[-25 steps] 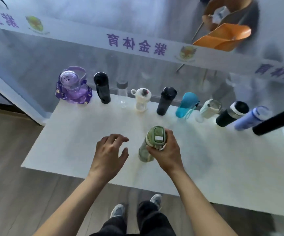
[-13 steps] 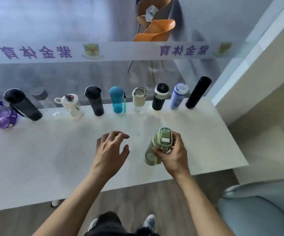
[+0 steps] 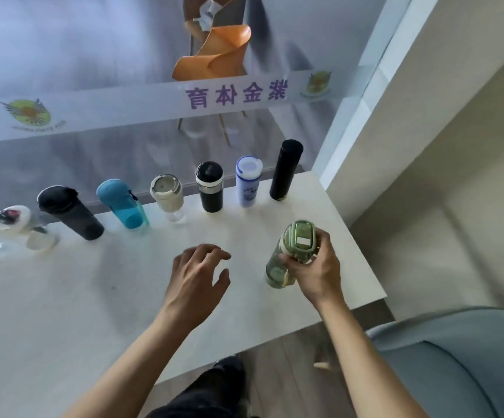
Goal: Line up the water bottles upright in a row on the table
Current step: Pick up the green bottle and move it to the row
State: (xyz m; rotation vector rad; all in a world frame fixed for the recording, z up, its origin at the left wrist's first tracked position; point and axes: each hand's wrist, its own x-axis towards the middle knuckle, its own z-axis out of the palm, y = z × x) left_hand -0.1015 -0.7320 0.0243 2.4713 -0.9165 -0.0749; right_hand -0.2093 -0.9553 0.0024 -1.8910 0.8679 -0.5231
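My right hand (image 3: 315, 271) grips a green bottle (image 3: 293, 251) around its upper body, upright over the right part of the white table (image 3: 63, 312). My left hand (image 3: 197, 277) hovers empty with fingers spread, left of that bottle. Several bottles stand in a row along the table's far edge: a tall black flask (image 3: 285, 170), a white-and-blue bottle (image 3: 248, 181), a black tumbler (image 3: 210, 187), a cream-lidded clear bottle (image 3: 167, 196), a teal bottle (image 3: 122, 203), a black bottle (image 3: 69, 212) and a white cup with a handle (image 3: 12, 227) at the left edge.
A glass wall with a white banner (image 3: 154, 107) runs behind the row. An orange chair (image 3: 214, 55) stands beyond the glass. The table's right edge (image 3: 362, 236) lies close to the green bottle. A grey-blue seat (image 3: 456, 366) sits at lower right.
The view has swung right, so the row now shows up to its right end. My right hand has carried the green bottle rightward along the table; my left hand stays open beside it.
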